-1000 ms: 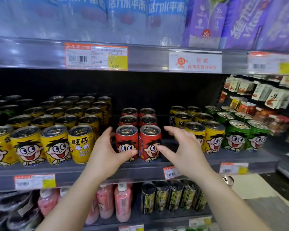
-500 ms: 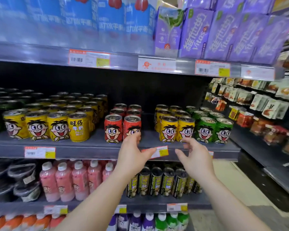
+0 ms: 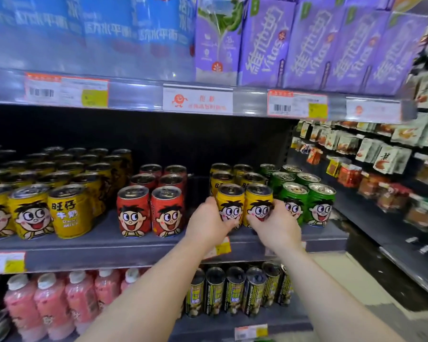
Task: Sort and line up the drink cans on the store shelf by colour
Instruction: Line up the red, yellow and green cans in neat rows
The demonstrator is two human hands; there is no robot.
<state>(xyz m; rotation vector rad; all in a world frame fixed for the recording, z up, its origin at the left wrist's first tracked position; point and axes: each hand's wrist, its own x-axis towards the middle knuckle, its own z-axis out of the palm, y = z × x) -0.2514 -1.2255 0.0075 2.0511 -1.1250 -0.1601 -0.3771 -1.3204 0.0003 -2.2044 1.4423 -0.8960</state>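
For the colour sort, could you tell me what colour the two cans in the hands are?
Yellow: both cans, seen in the head view.

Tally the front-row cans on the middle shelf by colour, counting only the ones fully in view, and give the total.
Yellow cans: 4, two in the left block and two held by the left hand and right hand
Red cans: 2
Green cans: 2
Total: 8
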